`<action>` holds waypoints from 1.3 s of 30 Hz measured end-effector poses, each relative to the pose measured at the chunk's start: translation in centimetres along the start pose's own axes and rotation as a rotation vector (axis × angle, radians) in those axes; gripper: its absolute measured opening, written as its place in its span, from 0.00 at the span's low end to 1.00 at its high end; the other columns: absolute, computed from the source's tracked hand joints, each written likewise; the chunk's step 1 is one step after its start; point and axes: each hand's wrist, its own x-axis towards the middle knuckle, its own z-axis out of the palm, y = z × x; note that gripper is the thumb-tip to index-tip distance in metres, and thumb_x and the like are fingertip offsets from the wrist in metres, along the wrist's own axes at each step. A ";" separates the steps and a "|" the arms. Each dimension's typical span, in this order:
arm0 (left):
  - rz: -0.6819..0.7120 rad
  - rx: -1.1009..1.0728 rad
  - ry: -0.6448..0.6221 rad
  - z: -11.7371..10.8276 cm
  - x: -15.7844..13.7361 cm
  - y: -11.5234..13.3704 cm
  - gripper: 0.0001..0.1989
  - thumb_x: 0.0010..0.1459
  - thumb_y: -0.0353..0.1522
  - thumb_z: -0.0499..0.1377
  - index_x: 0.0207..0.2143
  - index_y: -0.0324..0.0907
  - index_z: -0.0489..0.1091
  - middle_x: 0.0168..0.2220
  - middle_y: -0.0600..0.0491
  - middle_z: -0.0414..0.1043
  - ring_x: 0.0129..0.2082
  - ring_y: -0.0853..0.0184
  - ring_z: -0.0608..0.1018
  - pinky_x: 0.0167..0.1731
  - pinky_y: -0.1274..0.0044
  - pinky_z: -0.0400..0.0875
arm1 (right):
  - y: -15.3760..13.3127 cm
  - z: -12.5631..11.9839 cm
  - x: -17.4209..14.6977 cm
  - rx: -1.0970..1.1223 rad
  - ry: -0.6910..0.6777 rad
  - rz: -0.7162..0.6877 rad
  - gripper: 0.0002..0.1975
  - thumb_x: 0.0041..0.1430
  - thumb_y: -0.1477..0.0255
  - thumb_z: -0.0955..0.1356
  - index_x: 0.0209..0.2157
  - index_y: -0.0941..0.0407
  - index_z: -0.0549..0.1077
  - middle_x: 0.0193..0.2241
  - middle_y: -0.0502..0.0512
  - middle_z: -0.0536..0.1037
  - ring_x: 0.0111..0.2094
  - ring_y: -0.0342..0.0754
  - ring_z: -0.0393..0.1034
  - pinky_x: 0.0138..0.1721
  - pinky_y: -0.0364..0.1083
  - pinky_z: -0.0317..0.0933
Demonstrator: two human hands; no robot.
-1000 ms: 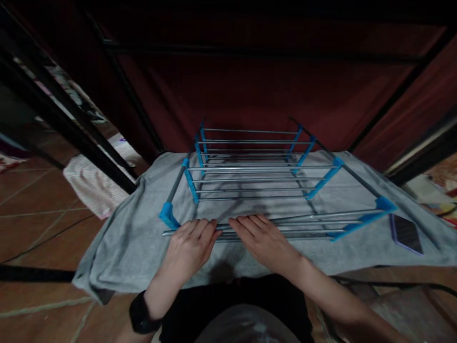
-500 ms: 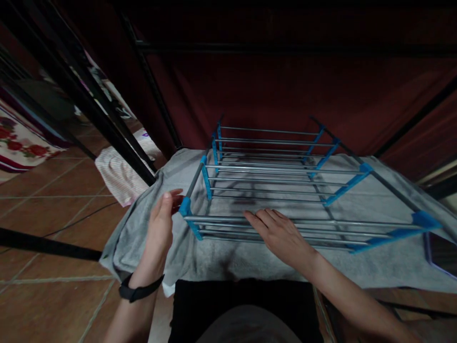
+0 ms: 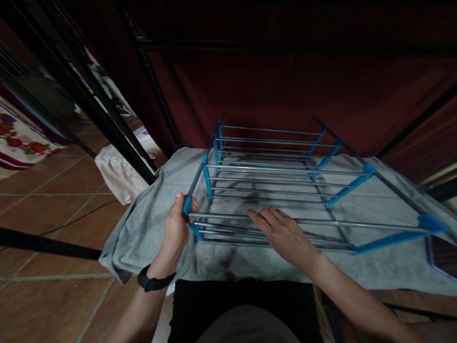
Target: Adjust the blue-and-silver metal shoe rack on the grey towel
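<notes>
Working remotely, I clasp the blue corner (image 3: 187, 206) of the rack (image 3: 267, 181) just ahead with my left hand (image 3: 175, 227), my right hand (image 3: 285, 234) resting over its front bar (image 3: 221, 216), grip unclear, where uneven pressure could loosen that corner.

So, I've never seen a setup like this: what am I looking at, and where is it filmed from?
There is no machine here, just a person's two bare hands, seen from a camera worn on the head, looking forward and down. The left hand grips a blue corner of a metal rack. The right hand lies over its front bar. The rack stands on a grey cloth; what supports the cloth is mostly hidden. A phone is partly cut off at the right edge.
</notes>
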 end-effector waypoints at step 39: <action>0.035 0.026 0.028 1.0 -0.8 0.1 0.26 0.62 0.54 0.51 0.28 0.42 0.72 0.24 0.53 0.68 0.18 0.70 0.65 0.20 0.75 0.61 | 0.4 0.6 -0.2 0.012 0.035 -0.011 0.27 0.62 0.85 0.62 0.61 0.58 0.66 0.42 0.57 0.75 0.41 0.50 0.68 0.45 0.50 0.65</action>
